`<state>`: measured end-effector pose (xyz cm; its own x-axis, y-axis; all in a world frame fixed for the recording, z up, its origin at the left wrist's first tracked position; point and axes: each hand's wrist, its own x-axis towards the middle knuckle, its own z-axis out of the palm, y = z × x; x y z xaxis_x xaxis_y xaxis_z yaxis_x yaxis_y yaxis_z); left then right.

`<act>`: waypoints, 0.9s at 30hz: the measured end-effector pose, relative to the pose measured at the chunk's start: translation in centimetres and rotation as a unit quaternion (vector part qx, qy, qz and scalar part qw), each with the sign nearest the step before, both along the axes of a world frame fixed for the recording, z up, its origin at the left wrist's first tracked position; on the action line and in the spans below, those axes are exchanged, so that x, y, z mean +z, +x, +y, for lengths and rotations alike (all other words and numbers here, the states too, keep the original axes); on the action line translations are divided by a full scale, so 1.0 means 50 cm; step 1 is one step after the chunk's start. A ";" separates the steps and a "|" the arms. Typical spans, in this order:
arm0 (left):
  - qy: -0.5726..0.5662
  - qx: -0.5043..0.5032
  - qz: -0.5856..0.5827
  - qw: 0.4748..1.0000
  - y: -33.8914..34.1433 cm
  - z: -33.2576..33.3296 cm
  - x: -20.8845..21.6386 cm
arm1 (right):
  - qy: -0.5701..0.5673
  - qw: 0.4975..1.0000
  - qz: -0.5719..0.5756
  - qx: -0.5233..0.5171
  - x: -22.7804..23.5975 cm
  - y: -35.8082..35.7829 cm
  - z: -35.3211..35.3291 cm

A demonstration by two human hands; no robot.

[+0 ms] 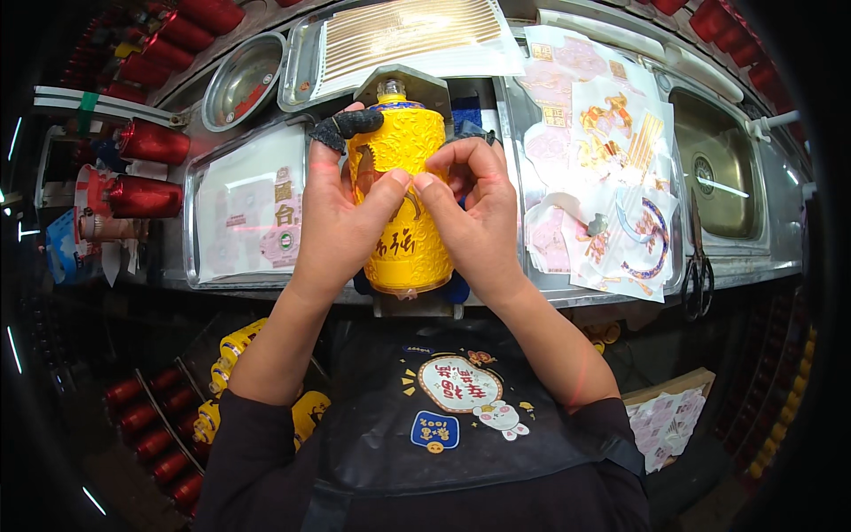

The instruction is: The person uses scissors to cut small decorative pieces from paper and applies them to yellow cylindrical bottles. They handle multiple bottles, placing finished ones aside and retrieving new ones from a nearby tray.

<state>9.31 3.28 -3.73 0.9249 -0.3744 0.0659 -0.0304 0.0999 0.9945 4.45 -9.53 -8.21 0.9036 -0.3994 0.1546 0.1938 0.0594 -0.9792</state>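
Note:
A yellow bottle with a raised pattern and a clear glass neck lies before me, its neck pointing away. My left hand is closed round the bottle's left side, dark covers on some fingertips. Its thumb presses on the front. Opposite, my right hand is closed at the right side, thumb and bent index finger close together at the front surface. Between the thumbs and the left fingers shows part of a brown-gold decal, mostly covered by the hands. Dark lettering marks the bottle lower down.
Left stands a metal tray with decal sheets, a steel bowl behind it. Striped gold sheets lie at the back. Right are more decal sheets, scissors and a sink. Red bottles stand at left.

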 end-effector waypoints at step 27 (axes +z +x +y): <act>0.032 0.010 -0.008 0.999 -0.002 -0.006 0.004 | -0.034 0.999 0.001 0.027 -0.001 -0.008 -0.013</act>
